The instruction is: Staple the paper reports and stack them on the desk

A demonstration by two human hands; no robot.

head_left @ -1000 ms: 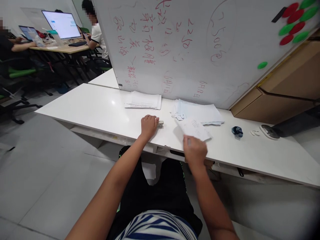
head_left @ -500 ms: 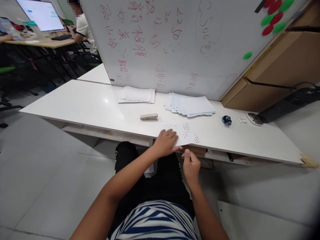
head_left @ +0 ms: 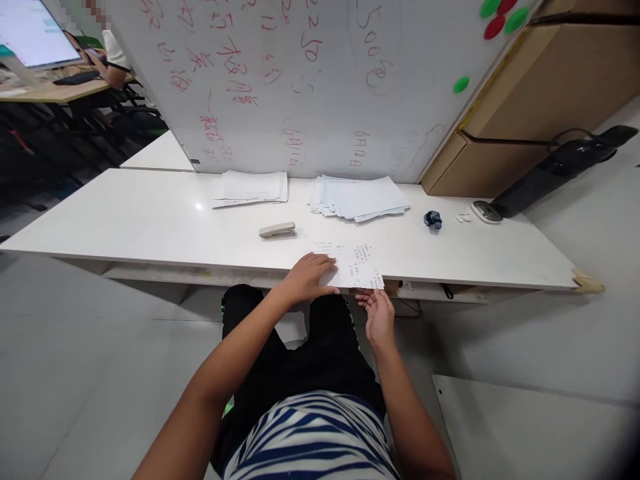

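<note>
A white sheet of paper (head_left: 350, 267) with small print lies at the front edge of the white desk (head_left: 210, 233). My left hand (head_left: 311, 277) rests palm down on its left side, fingers stretched out and the thumb along the near edge. At the sheet's near right corner, my right hand (head_left: 379, 317) has its thumb and fingers closed on the paper edge. A beige stapler (head_left: 277, 231) sits on the desk beyond my left hand, untouched. Farther back lie a neat paper stack (head_left: 255, 187) on the left and a fanned paper stack (head_left: 365, 198) on the right.
A whiteboard (head_left: 325, 100) with red writing stands behind the stacks. To the right are a small dark blue object (head_left: 433, 220), a computer mouse (head_left: 486, 212), a black bottle (head_left: 560, 170) and cardboard boxes (head_left: 500, 160). Another person's arm (head_left: 113, 70) shows at a far desk.
My left hand left the stapler and came to rest on the sheet. My right hand brought the sheet down to the desk edge, and its fist has loosened to the corner. The view shifted right.
</note>
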